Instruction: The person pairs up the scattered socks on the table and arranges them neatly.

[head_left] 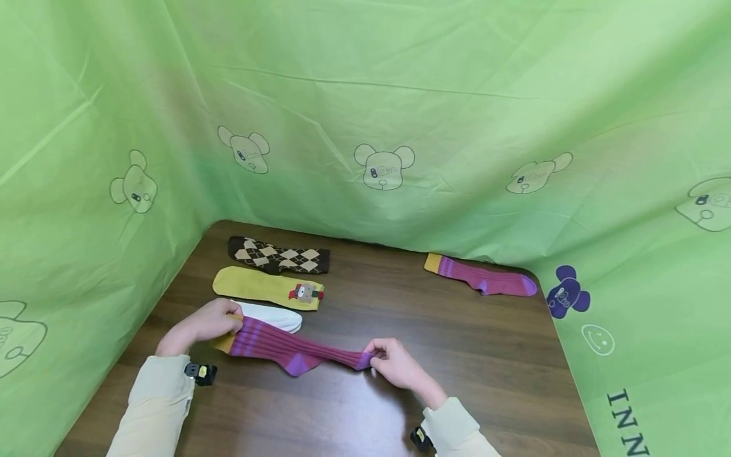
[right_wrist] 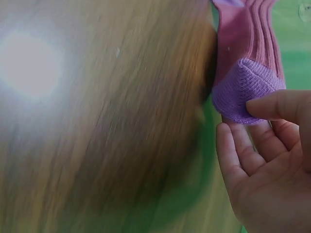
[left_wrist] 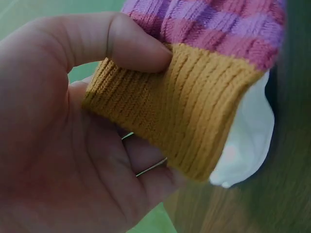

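Note:
A magenta ribbed sock with purple stripes, purple heel and toe and a mustard cuff is stretched out between the two hands. At its cuff, the left hand pinches the knit; the left wrist view shows the thumb on top of the mustard band and fingers beneath. The right hand pinches the purple toe between thumb and fingers. Just behind the held sock lies a white sock, partly hidden by the left hand and the magenta sock.
A yellow sock with a bear figure and a brown argyle sock lie flat at the back left of the wooden table. Another magenta sock lies at the back right. Green printed cloth surrounds the table's back and sides.

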Tool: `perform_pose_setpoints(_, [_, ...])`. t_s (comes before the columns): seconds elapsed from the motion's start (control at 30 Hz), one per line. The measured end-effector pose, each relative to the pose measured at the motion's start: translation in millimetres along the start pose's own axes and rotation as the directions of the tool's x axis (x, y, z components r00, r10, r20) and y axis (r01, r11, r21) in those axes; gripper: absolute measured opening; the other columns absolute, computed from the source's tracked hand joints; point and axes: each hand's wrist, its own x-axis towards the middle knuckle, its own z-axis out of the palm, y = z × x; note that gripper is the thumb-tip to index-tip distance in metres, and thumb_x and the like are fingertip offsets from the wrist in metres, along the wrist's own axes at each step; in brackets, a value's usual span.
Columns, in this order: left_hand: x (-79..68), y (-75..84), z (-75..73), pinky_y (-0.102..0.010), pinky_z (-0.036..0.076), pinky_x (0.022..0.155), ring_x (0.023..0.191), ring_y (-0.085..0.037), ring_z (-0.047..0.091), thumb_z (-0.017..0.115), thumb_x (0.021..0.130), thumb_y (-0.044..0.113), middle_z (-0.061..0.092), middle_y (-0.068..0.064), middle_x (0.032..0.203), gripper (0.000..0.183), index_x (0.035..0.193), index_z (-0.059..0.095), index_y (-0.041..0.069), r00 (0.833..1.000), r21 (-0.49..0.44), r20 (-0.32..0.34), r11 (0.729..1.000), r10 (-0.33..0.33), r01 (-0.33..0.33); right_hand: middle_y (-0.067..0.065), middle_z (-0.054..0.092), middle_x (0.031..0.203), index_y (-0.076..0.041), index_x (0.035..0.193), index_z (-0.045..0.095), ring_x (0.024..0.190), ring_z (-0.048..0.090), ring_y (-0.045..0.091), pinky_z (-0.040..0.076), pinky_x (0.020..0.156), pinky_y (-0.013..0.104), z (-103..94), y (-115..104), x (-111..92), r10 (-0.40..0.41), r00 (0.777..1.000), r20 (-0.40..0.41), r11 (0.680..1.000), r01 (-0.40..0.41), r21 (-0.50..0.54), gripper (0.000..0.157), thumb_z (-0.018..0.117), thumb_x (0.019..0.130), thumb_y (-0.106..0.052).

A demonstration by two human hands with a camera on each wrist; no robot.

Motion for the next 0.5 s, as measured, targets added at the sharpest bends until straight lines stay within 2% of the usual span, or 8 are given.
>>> perform_pose_setpoints(0.17, [-8.6,-7.8,-8.9,-0.026,0.033,0.052,0.056,-0.015,0.042,0.053,0.067,0.003,0.044,0.001,0.058,0.009,0.061,0.05,0.009,0.999,-0.025,-0.017,0.999,-0.043,0.042,0.027,0.062,0.079,0.01,0.093,0.061,0.067,0.058,0.047,0.052,0.056,0.038,11.4,-19.0,3.7,-0.01,0.998,0.056,0.997,0.006,0.074,0.02,0.049,0.079,0.018])
perform_pose_setpoints(0.23, [-10.9,-11.3,-11.3,-0.026,0.034,0.054,0.056,-0.015,0.042,0.051,0.071,0.005,0.042,0.002,0.057,0.013,0.06,0.047,0.011,0.997,-0.03,-0.022,0.997,-0.071,0.07,0.026,0.062,0.082,0.011,0.096,0.061,0.071,0.059,0.046,0.052,0.062,0.045,16.2,-20.3,5.5,-0.008,0.997,0.072,0.996,0.001,0.093,0.021,0.05,0.079,0.019])
perform_pose_setpoints(0.37, [-15.3,-18.3,-13.1,-0.026,0.033,0.053,0.054,-0.014,0.041,0.05,0.075,0.008,0.04,0.003,0.055,0.019,0.059,0.043,0.014,0.995,-0.015,-0.014,0.995,-0.096,0.096,0.019,0.064,0.083,0.008,0.099,0.063,0.073,0.062,0.036,0.053,0.065,0.043,29.9,-11.6,10.2,0.023,0.994,0.111,0.993,-0.035,0.114,0.024,0.053,0.079,0.017])
perform_pose_setpoints(0.5, [-21.0,-28.1,-13.0,-0.025,0.031,0.048,0.051,-0.012,0.038,0.051,0.07,0.006,0.038,0.005,0.053,0.018,0.055,0.044,0.015,0.99,0.026,0.001,0.99,-0.139,0.139,0.013,0.065,0.08,0.003,0.097,0.066,0.071,0.064,0.028,0.054,0.064,0.037,43.9,-8.4,13.5,0.065,0.988,0.142,0.988,-0.084,0.133,0.02,0.058,0.08,0.011])
